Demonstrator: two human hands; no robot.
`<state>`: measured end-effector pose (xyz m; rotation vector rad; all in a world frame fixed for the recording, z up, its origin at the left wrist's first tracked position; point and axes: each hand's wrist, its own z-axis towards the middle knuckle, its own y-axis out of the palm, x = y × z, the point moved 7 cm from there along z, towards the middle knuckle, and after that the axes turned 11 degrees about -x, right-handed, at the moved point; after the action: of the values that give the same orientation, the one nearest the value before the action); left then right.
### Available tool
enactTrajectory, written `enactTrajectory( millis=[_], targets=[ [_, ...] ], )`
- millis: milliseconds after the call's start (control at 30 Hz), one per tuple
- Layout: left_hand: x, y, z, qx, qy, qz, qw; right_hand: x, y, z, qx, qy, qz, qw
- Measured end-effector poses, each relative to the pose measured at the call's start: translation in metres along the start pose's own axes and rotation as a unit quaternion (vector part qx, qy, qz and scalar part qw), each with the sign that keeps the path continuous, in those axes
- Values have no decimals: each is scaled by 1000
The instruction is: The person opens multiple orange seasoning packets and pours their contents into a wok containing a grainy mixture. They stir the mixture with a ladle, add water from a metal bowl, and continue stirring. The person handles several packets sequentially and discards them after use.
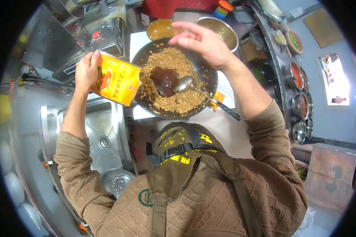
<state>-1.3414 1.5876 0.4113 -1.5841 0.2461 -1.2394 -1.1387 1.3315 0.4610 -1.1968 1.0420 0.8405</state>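
My left hand (87, 71) grips the edge of a yellow-orange printed sauce pouch (118, 80), which hangs tilted beside the left rim of a dark wok (207, 63). In the wok lies brown, crumbly minced food (178, 103), with a glossy mound of dark brown paste (165, 80) at its middle. A metal serving spoon (185, 84) rests there, its bowl touching the paste and its black handle crossing the wok's lower right rim. Above the wok's far right edge, my right hand (201, 43) is empty, fingers apart.
Behind the wok stand a yellow-brown bowl (157, 29) and a steel bowl (233, 31). An orange packet (218, 99) lies by its right rim. To the left is a steel sink (90, 124); a shelf at right bears several containers, including a pot of red sauce (297, 75).
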Motion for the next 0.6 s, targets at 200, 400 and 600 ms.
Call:
enactTrajectory(
  millis=[200,400,600],
  targets=[
    [-28,19,-7,-18,3,-45,999,7,5,-12,149,50,-127,979],
    [-64,5,-33,52,-57,-168,983,-3,15,-9,170,77,-293,938],
    [-57,-7,-70,111,-56,-222,967,91,26,-21,-27,97,-466,879]
  ],
)
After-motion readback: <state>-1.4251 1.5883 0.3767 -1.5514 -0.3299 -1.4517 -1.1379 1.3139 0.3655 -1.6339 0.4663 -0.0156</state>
